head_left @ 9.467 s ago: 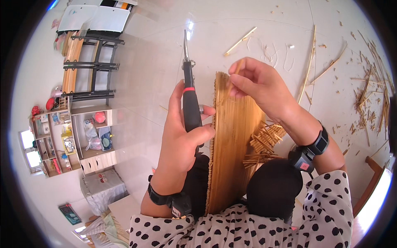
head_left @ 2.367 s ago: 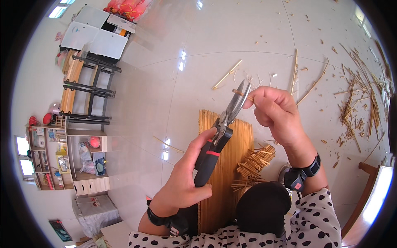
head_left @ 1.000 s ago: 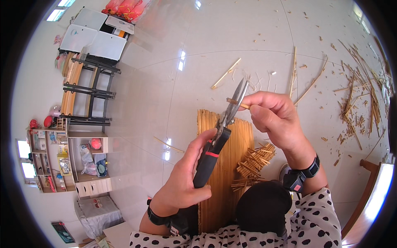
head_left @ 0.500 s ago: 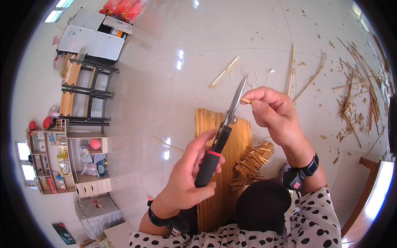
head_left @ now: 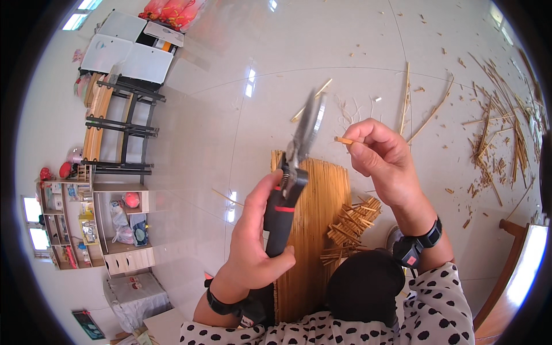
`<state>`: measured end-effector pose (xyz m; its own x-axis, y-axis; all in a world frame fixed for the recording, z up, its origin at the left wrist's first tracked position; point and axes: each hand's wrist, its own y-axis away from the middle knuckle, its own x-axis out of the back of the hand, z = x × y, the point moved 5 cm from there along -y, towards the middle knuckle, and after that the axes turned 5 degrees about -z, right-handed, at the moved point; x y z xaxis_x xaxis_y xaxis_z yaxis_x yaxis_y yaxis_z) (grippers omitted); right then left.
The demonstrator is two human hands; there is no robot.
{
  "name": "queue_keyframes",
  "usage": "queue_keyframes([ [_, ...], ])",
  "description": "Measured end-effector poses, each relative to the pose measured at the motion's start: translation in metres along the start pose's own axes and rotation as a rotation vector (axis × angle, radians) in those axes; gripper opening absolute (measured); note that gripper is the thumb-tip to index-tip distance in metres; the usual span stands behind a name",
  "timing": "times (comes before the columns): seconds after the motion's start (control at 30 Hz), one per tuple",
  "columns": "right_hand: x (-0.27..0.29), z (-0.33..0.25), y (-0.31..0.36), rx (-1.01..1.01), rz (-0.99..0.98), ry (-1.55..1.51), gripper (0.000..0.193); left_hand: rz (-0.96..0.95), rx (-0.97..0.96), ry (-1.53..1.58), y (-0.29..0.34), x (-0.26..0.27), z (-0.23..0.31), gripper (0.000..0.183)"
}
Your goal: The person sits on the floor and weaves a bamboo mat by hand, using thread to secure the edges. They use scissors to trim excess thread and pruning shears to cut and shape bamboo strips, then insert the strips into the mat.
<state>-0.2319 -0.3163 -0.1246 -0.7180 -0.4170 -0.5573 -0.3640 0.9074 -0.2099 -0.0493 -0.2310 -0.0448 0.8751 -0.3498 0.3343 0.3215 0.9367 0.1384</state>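
My left hand (head_left: 250, 247) is wrapped round the black, red-banded handles of a pair of shears (head_left: 280, 227). The blades point away from me and are smeared by motion; they look slightly parted. To their right, apart from them, my right hand (head_left: 382, 158) pinches a short piece of straw-coloured stalk (head_left: 343, 140) between thumb and fingertips. Under both hands lies a bundle of long golden stalks (head_left: 313, 201). A heap of short cut stalk pieces (head_left: 353, 221) rests along its right side, close to my dark-covered knee (head_left: 367, 287).
Long stalks and scraps (head_left: 509, 138) litter the floor at the right, with a few loose stalks (head_left: 407, 95) ahead. A wooden-edged piece of furniture (head_left: 509, 270) stands at the near right. Along the left are stacked black-legged tables (head_left: 123, 126) and a shelf unit (head_left: 123, 218).
The shears have swung left, away from the stalk piece, and their handles have spread. More of the stalk piece's end now shows. My right hand has barely moved.
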Motion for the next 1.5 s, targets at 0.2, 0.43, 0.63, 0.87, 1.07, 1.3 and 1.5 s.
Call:
queue_keyframes([
  [0.2,0.0037,0.0014,0.0007,-0.012,0.078,-0.089,0.011,-0.043,-0.067,-0.22,-0.0017,-0.0058,0.0022,0.085],
  [0.43,0.0012,-0.0002,0.0001,0.01,0.06,-0.08,0.011,-0.051,-0.035,-0.314,-0.0033,-0.006,0.007,0.083],
  [0.63,-0.0005,-0.0011,-0.0003,0.024,0.047,-0.088,0.011,-0.051,-0.032,-0.238,-0.0019,-0.006,0.0043,0.083],
  [0.87,0.0021,-0.0005,0.0006,0.016,0.036,-0.095,0.01,-0.063,-0.034,-0.229,-0.002,-0.0071,0.0054,0.083],
  [1.07,0.0,-0.0003,0.0004,0.015,0.042,-0.093,0.01,-0.112,0.019,-0.226,-0.0006,-0.0058,0.0026,0.087],
  [1.3,-0.0017,-0.0009,0.0002,0.023,0.036,-0.084,0.01,-0.05,-0.004,-0.216,-0.0021,-0.0059,0.004,0.083],
  [1.5,-0.0024,-0.0016,0.0002,0.03,0.026,-0.103,0.01,-0.088,0.019,-0.209,-0.0018,-0.0056,0.0026,0.086],
])
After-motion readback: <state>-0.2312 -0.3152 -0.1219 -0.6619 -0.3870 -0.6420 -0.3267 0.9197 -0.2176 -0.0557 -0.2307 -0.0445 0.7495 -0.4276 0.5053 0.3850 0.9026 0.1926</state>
